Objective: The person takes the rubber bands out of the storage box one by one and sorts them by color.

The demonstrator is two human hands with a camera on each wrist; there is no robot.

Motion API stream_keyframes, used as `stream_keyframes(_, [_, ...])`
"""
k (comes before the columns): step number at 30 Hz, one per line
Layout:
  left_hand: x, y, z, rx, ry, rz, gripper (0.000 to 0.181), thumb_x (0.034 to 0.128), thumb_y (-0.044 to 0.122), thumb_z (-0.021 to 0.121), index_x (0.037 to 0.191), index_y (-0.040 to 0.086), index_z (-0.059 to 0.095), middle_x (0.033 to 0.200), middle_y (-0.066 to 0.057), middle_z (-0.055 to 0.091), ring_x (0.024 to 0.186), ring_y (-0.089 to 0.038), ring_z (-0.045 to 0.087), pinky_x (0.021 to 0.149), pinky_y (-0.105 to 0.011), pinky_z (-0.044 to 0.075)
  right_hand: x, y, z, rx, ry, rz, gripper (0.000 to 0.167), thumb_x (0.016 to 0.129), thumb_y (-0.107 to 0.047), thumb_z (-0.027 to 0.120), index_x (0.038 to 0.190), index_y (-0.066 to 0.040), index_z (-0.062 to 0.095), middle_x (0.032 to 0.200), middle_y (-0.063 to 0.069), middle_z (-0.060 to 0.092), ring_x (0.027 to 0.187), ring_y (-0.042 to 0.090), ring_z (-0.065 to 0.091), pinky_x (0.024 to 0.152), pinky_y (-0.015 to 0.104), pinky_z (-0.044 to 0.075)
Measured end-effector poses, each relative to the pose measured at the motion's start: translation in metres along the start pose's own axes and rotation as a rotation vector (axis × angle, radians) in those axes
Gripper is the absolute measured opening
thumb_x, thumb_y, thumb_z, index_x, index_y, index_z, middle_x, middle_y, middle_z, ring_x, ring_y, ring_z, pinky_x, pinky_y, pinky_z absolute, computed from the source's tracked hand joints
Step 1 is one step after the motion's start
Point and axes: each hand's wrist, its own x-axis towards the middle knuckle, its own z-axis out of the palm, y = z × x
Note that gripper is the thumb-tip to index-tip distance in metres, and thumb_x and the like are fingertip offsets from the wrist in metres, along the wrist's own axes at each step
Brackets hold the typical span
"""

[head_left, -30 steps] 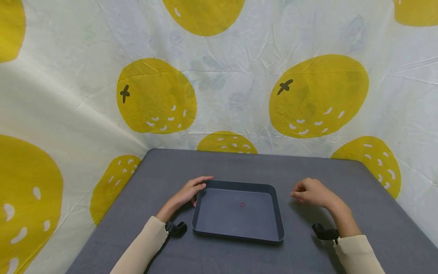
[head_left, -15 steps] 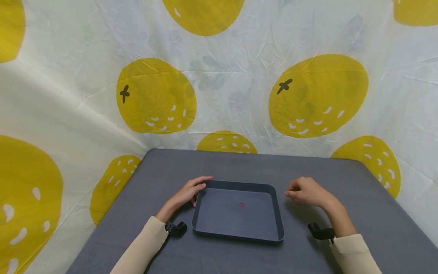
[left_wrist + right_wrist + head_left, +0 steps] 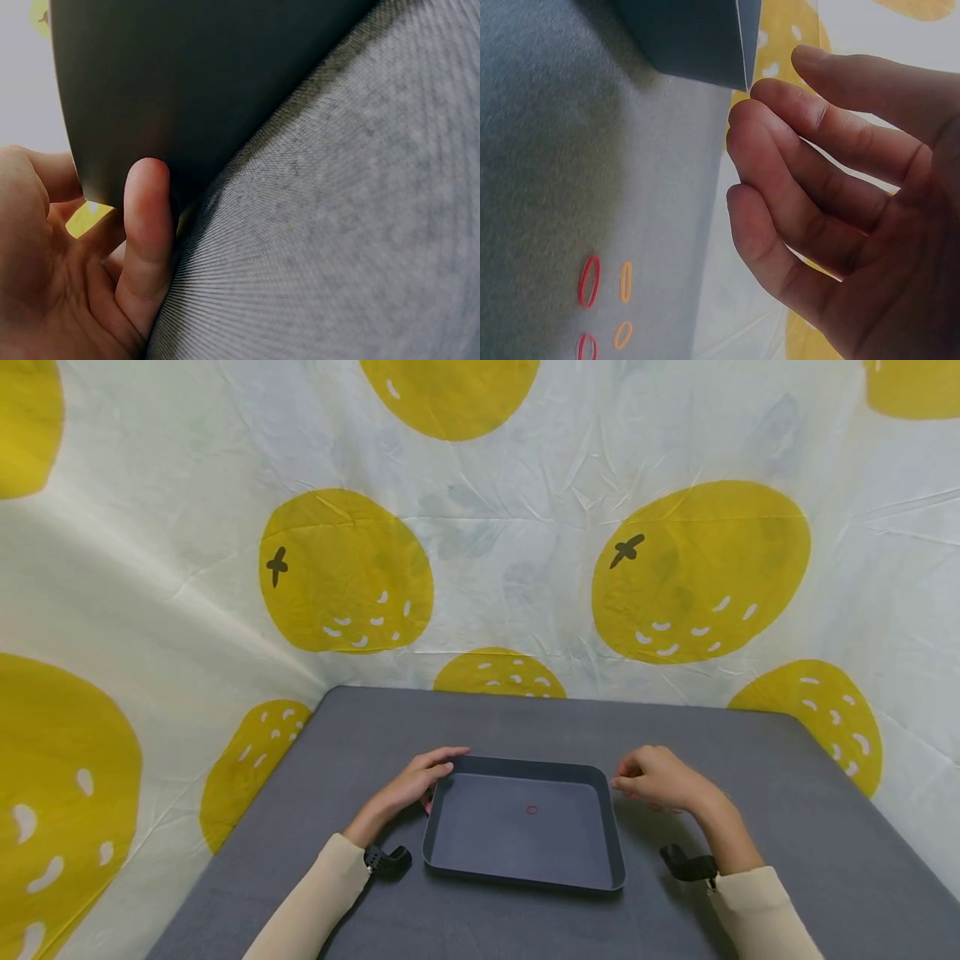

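A dark grey rectangular tray (image 3: 525, 827) lies on the grey tabletop, with one small thin red rubber band (image 3: 532, 809) in it. My left hand (image 3: 405, 785) grips the tray's far left corner, thumb at the rim. In the left wrist view one finger (image 3: 148, 217) presses the outer wall and others go behind it. My right hand (image 3: 663, 778) is beside the tray's far right corner, fingers loosely curled and holding nothing. In the right wrist view its fingertips are close to the tray's corner (image 3: 705, 45); whether they touch, I cannot tell.
On the cloth below the right hand lie red rubber bands (image 3: 589, 281) and orange rubber bands (image 3: 625, 282), several in all. A white curtain (image 3: 510, 568) with yellow fruit prints hangs behind the table and along its sides. Black straps are on both wrists.
My right hand has moved left, from a gap away on the right to close beside the tray's far right corner. The left hand and the tray have stayed put.
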Motion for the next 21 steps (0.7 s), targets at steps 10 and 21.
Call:
stream_keyframes(10, [0.001,0.000,0.000,0.002,-0.006,0.014,0.044,0.1127,0.024,0.044,0.156,0.023,0.048,0.153,-0.017,0.052,0.045,-0.015,0.054,0.044,-0.033,0.052,0.007,-0.009,0.005,-0.044,0.008,-0.072,0.027,0.101,-0.021,0.068,0.078,-0.008,0.070,0.061,-0.007,0.049,0.050,0.007,0.038,0.049,0.026,0.037])
stream_keyframes(21, [0.000,-0.002,0.000,-0.005,0.005,-0.005,0.044,0.1128,0.027,0.044,0.156,0.024,0.049,0.143,-0.020,0.061,0.044,-0.014,0.053,0.044,-0.031,0.050,0.010,-0.016,0.009,-0.069,0.017,-0.115,0.017,0.099,-0.020,0.069,0.096,-0.007,0.079,0.075,0.000,0.070,0.063,0.008,0.054,0.058,0.027,0.046])
